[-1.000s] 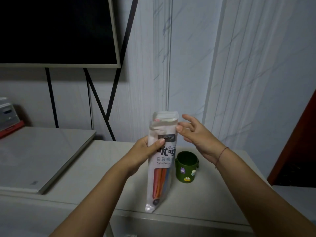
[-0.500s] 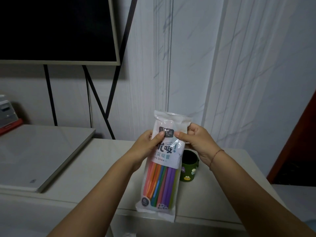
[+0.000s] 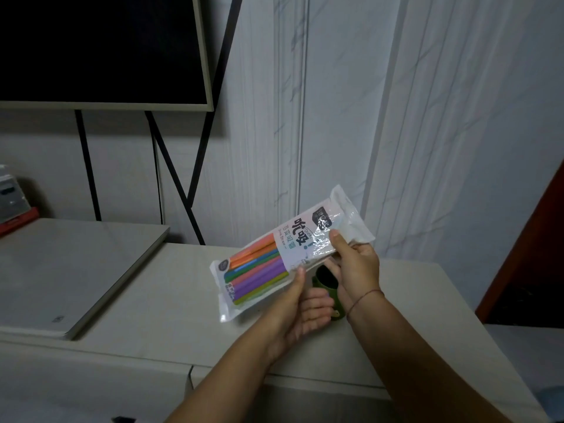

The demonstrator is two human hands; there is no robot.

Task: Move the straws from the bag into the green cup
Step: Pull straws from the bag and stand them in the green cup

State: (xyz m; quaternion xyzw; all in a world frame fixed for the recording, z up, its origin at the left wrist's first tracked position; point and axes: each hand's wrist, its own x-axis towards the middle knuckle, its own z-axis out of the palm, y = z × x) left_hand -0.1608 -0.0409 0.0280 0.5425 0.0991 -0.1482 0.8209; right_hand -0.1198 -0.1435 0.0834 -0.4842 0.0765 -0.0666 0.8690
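1. Pale and mostly bare, the desk point(image 3: 171, 303) is filling the near ground, with a raised grey slab point(image 3: 70, 270) lying on its left part and a white panelled wall point(image 3: 427, 117) rising behind it.

2. Nearest the camera, the left hand point(image 3: 300, 312) is turning palm-up under the lower half of the straw bag point(image 3: 287, 248), its fingers spread apart and only its thumb touching the plastic edge; it is supporting rather than clamping.

3. Just beyond it, the right hand point(image 3: 355, 264) is pinching the bag near its sealed upper end, thumb on top and fingers curled behind, so this grip is carrying the load.

4. The bag is lying tilted, sealed end up to the right, with the coloured straws point(image 3: 259, 270) all inside it and bunched toward the lower left corner. None is in the cup.

5. The green cup point(image 3: 328, 288) is standing on the desk directly beneath the hands, largely hidden by them.

6. Judging from this, opening the bag is the step in hand. Doing it well probably means keeping the straws settled at the closed bottom, pinching both sides of the top seal, and peeling gently so the thin plastic is not splitting and scattering straws.

7. Keeping the opening above the cup should be making the later pour simpler.

8. Farther back, a dark screen point(image 3: 97, 47) is hanging on its black stand.
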